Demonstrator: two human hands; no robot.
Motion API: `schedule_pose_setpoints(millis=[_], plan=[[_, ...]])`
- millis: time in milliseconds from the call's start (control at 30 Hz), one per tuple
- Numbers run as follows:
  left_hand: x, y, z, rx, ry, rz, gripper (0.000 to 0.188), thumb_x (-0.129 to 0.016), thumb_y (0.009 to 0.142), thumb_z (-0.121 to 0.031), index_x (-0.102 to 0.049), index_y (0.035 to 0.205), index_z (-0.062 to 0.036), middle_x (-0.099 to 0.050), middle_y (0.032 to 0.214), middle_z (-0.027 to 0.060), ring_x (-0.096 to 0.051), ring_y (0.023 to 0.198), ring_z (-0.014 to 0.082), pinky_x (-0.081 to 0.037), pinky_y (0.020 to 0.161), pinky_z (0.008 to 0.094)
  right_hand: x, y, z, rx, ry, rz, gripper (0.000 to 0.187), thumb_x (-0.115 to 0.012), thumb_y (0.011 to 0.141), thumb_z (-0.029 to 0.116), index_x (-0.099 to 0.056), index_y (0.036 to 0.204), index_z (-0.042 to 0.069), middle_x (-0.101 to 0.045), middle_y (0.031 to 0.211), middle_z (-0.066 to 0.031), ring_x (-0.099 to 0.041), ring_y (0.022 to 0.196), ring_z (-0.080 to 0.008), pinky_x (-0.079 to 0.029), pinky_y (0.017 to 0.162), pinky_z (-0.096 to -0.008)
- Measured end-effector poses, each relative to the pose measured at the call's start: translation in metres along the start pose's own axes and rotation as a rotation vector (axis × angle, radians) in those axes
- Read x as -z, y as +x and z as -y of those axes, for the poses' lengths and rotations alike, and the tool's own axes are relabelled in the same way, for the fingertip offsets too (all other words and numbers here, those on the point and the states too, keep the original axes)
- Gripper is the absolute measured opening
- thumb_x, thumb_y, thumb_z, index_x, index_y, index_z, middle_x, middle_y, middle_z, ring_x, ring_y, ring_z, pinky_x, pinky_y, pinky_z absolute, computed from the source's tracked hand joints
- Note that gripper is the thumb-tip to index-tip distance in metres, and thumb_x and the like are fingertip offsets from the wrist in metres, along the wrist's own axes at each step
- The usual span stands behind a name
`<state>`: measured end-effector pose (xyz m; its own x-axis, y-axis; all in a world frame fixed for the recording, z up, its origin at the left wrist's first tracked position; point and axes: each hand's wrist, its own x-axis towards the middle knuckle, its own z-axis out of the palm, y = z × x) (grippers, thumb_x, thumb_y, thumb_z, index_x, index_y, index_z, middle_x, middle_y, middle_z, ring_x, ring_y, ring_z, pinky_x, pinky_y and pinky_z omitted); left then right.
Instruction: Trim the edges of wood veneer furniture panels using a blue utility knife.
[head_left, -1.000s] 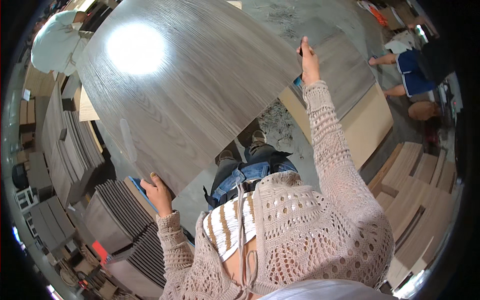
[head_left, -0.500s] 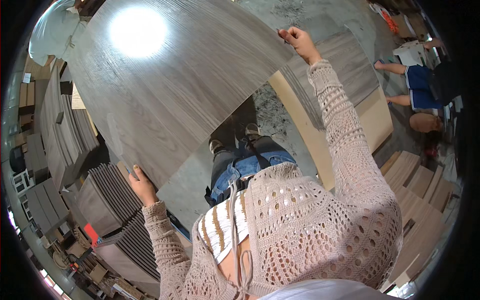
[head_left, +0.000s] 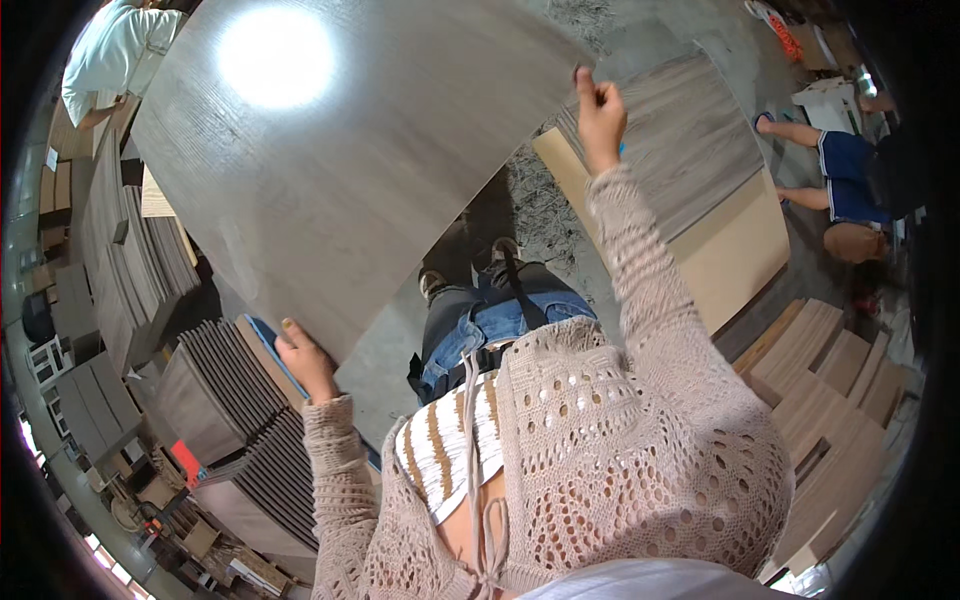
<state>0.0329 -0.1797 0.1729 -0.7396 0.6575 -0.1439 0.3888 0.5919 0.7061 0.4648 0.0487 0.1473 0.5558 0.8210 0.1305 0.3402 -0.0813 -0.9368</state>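
Observation:
A large grey-brown wood-grain panel [head_left: 330,210] is held out in front of me, with a bright glare near its far end. My left hand [head_left: 305,362] is closed on its near left corner, thumb on top and the other fingers hidden beneath. At its right corner my right hand [head_left: 602,122] grips the edge, thumb uppermost. Just beyond the left hand runs a blue strip [head_left: 275,352]; what it belongs to is unclear. Below my right hand lies a stack of similar grey panels [head_left: 670,130] with a pale board [head_left: 735,260] under it.
Ribbed stacks of panels [head_left: 215,390] stand close on my left, with more grey stacks [head_left: 150,260] farther ahead. Brown boards [head_left: 815,400] lie to my right. One person in a light shirt [head_left: 125,50] is at the far left; another in blue shorts [head_left: 840,175] is at the right.
The panel has swung and shifted slightly to the right. My left hand moved right with its corner, and my right hand came a little nearer. The person at the far left has moved.

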Motion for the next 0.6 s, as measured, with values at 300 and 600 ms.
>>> schedule_pose_setpoints(millis=[300, 600], plan=[[-0.08, -0.057, -0.063, -0.012, -0.623, 0.185, 0.041, -0.045, 0.098, -0.035, -0.041, 0.114, 0.0025, -0.054, 0.106, 0.0128, -0.052, 0.092, 0.0172, -0.045, 0.082, 0.0306, -0.015, 0.158, -0.007, -0.072, -0.121, -0.051, 0.049, -0.063, 0.083, 0.05, -0.056, 0.073, 0.002, -0.056, 0.065, -0.0058, -0.049, 0.06, -0.0152, -0.042, 0.057, -0.0316], [-0.088, -0.051, -0.054, -0.026, -0.753, 0.215, 0.036, -0.043, 0.098, -0.032, -0.04, 0.111, 0.001, -0.051, 0.109, 0.0125, -0.051, 0.096, 0.0178, -0.044, 0.085, 0.0319, -0.02, 0.085, -0.008, 0.027, -0.071, 0.039, 0.056, -0.063, 0.078, 0.06, -0.053, 0.07, 0.005, -0.051, 0.061, 0.0005, -0.046, 0.058, -0.0093, -0.04, 0.055, -0.0258]])
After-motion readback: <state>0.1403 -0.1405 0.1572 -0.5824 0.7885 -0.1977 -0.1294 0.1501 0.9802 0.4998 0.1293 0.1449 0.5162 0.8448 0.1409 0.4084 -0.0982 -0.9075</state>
